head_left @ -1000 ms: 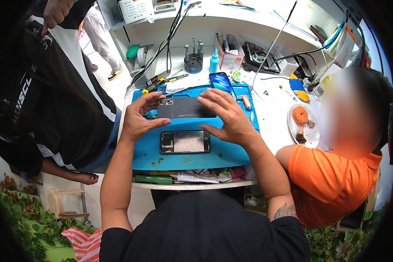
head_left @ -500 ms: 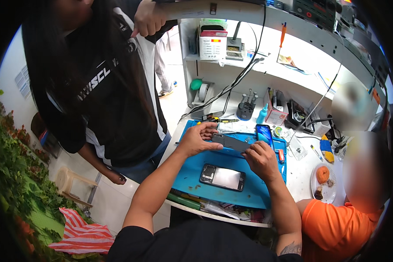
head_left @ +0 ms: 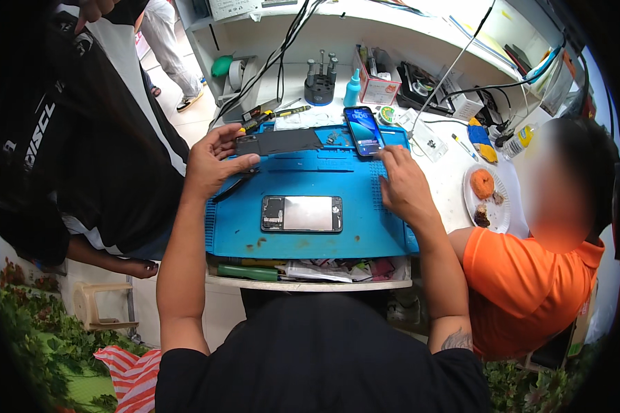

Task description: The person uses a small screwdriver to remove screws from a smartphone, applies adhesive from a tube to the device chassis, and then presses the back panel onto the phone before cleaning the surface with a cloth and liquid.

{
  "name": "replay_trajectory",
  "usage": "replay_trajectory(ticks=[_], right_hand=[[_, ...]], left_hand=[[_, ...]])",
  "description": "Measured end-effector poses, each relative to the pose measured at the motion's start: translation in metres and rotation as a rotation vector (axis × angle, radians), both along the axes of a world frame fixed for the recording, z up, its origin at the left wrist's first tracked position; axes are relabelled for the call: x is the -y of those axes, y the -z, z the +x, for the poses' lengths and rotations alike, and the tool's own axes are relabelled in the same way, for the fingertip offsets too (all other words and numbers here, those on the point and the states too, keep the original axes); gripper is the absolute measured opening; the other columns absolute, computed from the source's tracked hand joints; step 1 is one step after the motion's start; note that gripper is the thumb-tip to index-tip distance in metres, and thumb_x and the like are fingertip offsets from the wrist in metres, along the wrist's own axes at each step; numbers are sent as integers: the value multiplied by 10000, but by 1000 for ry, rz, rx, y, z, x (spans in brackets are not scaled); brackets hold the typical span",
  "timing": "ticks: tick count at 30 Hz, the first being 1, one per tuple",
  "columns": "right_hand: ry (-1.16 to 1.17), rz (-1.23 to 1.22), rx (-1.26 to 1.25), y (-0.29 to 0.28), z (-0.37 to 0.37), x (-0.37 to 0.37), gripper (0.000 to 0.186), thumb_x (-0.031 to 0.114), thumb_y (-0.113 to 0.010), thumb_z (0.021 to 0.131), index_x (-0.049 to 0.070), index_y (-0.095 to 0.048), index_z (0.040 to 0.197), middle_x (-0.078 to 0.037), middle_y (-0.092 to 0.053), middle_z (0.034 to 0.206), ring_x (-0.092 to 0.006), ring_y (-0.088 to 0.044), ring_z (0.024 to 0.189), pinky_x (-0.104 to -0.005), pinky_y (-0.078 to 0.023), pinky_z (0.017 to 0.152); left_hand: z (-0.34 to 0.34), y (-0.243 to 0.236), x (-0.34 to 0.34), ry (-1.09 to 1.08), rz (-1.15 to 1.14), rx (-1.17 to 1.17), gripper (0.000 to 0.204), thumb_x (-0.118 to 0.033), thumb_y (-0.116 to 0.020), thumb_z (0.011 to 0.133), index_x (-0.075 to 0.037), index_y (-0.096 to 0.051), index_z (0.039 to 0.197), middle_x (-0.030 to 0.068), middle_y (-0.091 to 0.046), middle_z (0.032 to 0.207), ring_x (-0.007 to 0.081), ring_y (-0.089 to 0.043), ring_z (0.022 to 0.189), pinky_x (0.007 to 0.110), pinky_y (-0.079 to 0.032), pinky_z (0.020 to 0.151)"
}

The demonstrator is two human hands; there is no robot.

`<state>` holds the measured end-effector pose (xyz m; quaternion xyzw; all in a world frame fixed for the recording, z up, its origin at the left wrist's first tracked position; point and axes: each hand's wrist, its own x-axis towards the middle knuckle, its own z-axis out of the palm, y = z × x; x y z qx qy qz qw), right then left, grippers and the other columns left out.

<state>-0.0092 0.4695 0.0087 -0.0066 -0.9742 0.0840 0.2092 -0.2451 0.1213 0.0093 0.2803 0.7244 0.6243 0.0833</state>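
A dark, flat phone back cover (head_left: 282, 142) extends across the far part of the blue mat (head_left: 296, 180). My left hand (head_left: 217, 164) is at its left end, fingers along the far edge and thumb by the near edge. My right hand (head_left: 403, 180) holds nothing visible; its fingers are loosely bent, the fingertips by the lower right corner of a lit smartphone (head_left: 362, 129). Whether they touch it I cannot tell. Nearer me lies an opened phone (head_left: 302, 213), its silvery inner plate facing up. A black-handled tool (head_left: 235, 186) rests below my left hand.
Behind the mat stand a screwdriver holder (head_left: 319, 89), a light-blue bottle (head_left: 352, 88) and a box of tools (head_left: 379, 82). A plate with a doughnut (head_left: 488, 199) is at right, beside a person in orange (head_left: 530, 289). Another person in black (head_left: 83, 138) stands at left.
My right hand has let go of the back cover and moved right, beside the lit smartphone. My left hand stays at the cover's end. The view has tilted down and shifted.
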Motion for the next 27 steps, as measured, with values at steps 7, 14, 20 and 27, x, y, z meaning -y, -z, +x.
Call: replay_trajectory(ticks=[7,14,20,27], right_hand=[[-296,-403,-181,-15,-7,40,673,66,-847,962,104,-609,1590,-210,-650,1559,-409,-613,1458,-490,-508,1221],[-226,-882,-136,4,-27,40,210,0,-813,1003,-2,-810,1213,-110,-840,984,-193,-808,856,-324,-646,774],[-220,-1274,-39,10,-30,43,209,99,-848,1033,-34,-816,1191,-60,-802,943,-113,-754,804,-282,-666,669],[-306,-1420,86,-7,-18,45,165,116,-876,1012,-27,-805,1054,-45,-789,887,-106,-751,754,-287,-660,602]], left_hand=[[27,-15,-17,263,-3,167,708,-134,-980,888,9,-657,1502,161,-777,1342,217,-764,1214,343,-621,1059],[33,-15,-19,186,-54,193,329,-305,-827,1074,22,-814,1104,79,-803,834,184,-819,811,308,-647,711],[54,-30,-28,-49,-213,-525,574,-187,-950,895,-42,-747,1412,131,-809,1237,275,-795,1126,396,-649,965],[81,-52,-26,139,-320,-1004,802,-149,-1005,704,-67,-740,1456,160,-772,1309,376,-753,1182,446,-624,1024]])
